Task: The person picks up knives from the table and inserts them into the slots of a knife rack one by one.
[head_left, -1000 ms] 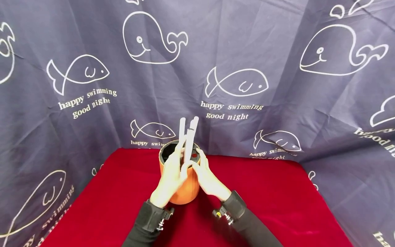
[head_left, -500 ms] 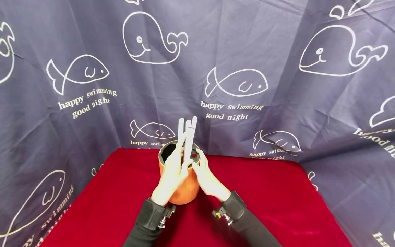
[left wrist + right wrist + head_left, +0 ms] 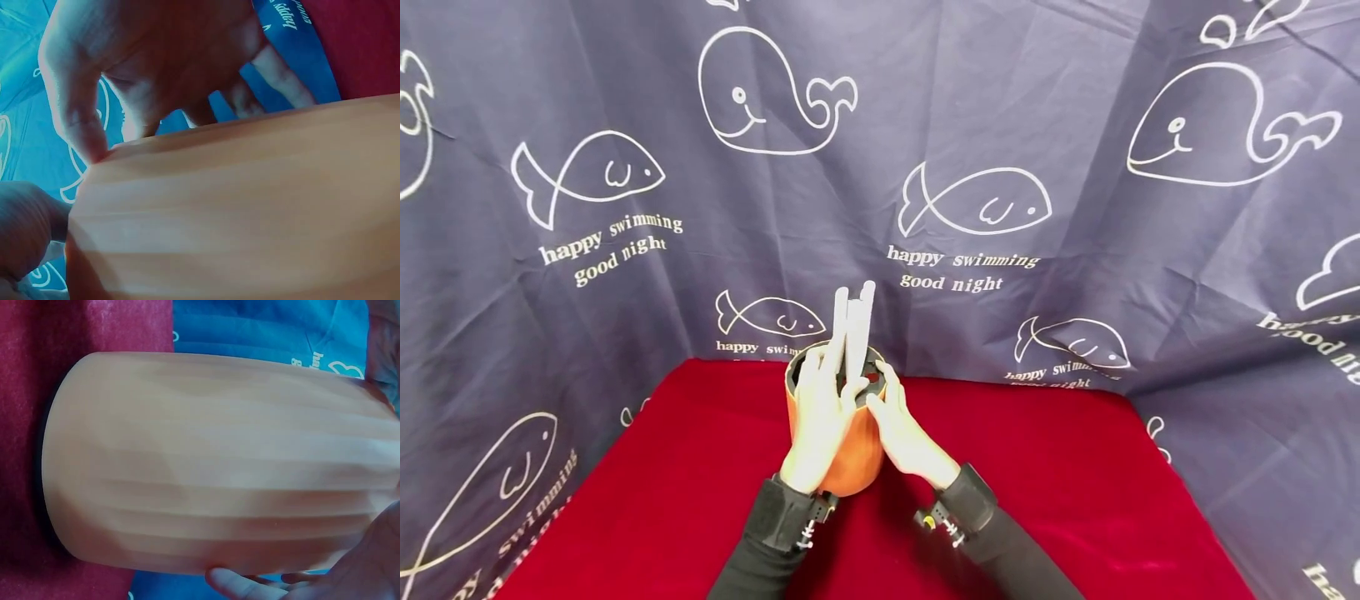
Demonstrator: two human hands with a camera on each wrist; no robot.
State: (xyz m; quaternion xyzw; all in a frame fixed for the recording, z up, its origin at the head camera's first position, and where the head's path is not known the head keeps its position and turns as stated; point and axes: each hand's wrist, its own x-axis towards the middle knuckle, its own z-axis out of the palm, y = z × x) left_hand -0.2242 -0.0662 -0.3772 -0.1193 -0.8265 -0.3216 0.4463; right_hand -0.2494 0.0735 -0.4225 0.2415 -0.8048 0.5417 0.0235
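An orange ribbed container (image 3: 856,457) with a dark inside stands upright near the middle of the red cloth. White rods (image 3: 857,337) rise out of its mouth, bunched and leaning slightly right. My left hand (image 3: 820,417) holds the container's left rim, thumb toward the front and fingers over the far side. In the left wrist view, the left hand (image 3: 156,62) spreads along the orange wall with its thumb tip at the rim. My right hand (image 3: 906,429) grips the rim on the right. The right hand's fingers (image 3: 240,586) wrap the ribbed side in the right wrist view.
Red cloth (image 3: 1037,475) covers the table around the container. Behind it hangs a blue-grey curtain (image 3: 880,108) printed with white whales, fish and lettering, reaching the table's back and sides.
My left hand has shifted off the rods onto the container's left rim. The rods have drawn closer together, tops slightly to the left. My right hand has stayed put.
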